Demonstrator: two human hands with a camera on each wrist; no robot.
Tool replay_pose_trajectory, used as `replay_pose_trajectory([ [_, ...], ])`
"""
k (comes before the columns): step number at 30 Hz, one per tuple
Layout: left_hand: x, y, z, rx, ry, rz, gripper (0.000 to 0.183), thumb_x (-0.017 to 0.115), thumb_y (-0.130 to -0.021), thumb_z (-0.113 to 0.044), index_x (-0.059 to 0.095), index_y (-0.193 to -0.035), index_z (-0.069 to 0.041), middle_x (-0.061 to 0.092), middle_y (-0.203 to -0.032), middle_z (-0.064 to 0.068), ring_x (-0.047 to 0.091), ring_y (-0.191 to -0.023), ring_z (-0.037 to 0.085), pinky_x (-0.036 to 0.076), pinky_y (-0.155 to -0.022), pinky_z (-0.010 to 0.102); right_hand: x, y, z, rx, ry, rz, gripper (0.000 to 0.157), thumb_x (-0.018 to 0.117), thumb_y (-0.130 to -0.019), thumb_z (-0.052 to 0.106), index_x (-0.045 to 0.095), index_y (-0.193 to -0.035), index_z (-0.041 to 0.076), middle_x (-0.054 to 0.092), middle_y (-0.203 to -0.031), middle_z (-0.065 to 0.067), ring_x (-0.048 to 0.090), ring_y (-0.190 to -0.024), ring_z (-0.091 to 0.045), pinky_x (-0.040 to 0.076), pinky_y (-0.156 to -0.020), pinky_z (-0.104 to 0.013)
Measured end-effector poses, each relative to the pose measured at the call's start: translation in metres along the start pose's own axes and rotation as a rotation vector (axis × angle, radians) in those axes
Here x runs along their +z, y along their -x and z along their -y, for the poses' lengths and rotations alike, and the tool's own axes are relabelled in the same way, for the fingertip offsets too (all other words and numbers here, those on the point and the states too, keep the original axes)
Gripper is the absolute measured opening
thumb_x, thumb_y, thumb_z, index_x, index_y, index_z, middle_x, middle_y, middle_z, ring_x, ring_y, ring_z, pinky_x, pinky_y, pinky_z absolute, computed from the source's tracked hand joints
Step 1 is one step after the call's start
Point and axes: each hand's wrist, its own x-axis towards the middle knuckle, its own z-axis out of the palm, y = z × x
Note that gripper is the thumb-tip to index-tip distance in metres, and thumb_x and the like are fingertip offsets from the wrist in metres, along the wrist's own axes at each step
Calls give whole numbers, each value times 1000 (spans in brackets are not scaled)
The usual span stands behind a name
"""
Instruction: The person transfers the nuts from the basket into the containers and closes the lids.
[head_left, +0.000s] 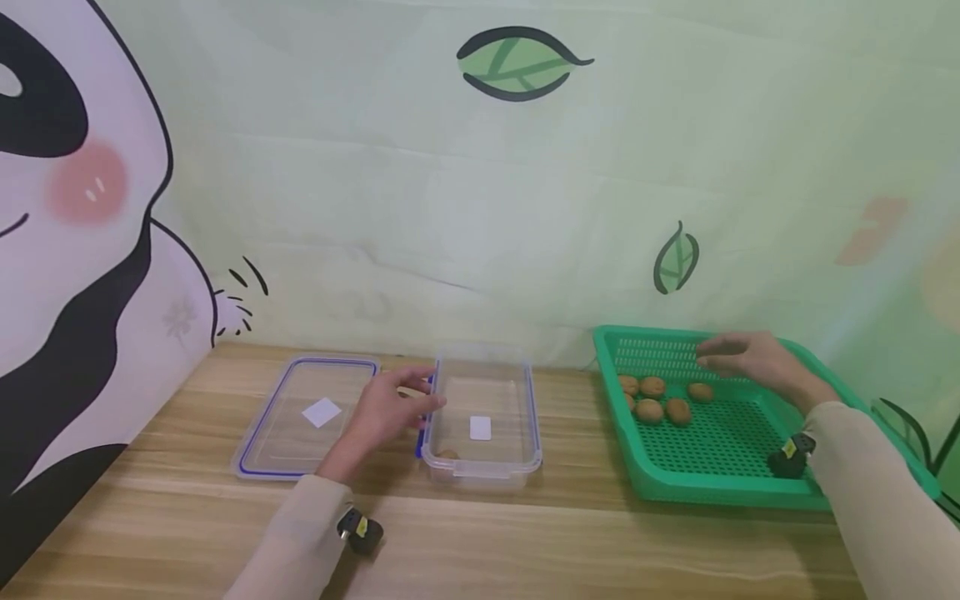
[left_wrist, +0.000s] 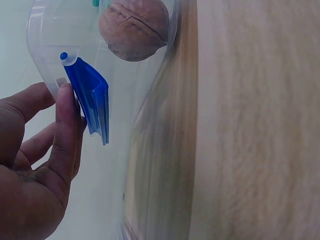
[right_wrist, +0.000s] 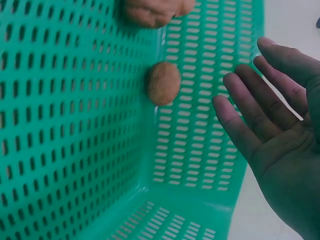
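Observation:
A clear plastic food box [head_left: 480,475] with blue side latches stands in the middle of the table. One walnut [left_wrist: 134,30] lies in its front left corner. My left hand [head_left: 390,408] pinches the box's left rim between thumb and fingers, beside a blue latch [left_wrist: 92,97]. On the right is a green perforated basket [head_left: 652,483] with several walnuts [head_left: 678,412] grouped on its left side. Over the back of this basket hovers my right hand [head_left: 750,360], fingers spread and holding nothing. A single walnut [right_wrist: 164,83] lies by the basket wall near those fingers.
The box's clear lid [head_left: 281,454], edged in blue, lies flat on the table left of the box, partly behind the left hand. A printed cloth [head_left: 375,208] with a panda and leaves hangs right behind the wooden table [head_left: 525,550].

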Motion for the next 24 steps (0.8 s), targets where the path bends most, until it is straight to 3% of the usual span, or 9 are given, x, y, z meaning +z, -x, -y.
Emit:
replay_pose_trajectory([
  [10, -1, 1, 0, 10, -4, -4, 47, 78, -83, -13, 62, -127, -8, 65, -107, 11, 68, -67, 20, 61, -62, 35, 5, -8, -23, 35, -7, 59, 57, 61, -94, 42, 53, -135, 4, 48, -139, -26, 58, -111, -41, 49, -92, -57],
  [18, -1, 1, 1, 13, 0, 0, 48, 78, -83, -13, 62, -128, -7, 66, -107, 12, 67, -65, 20, 60, -60, 33, 11, -10, -29, -29, 46, 80, 43, 62, -96, 25, 58, -128, -3, 53, -131, -28, 58, -111, -41, 54, -87, -51],
  [24, -1, 1, 1, 17, 5, 5, 49, 78, -82, -13, 61, -128, -6, 66, -108, 12, 67, -66, 20, 61, -60, 33, 16, -15, -32, -57, 116, 98, 44, 64, -95, 26, 59, -125, -5, 56, -127, -29, 56, -111, -45, 55, -84, -51],
])
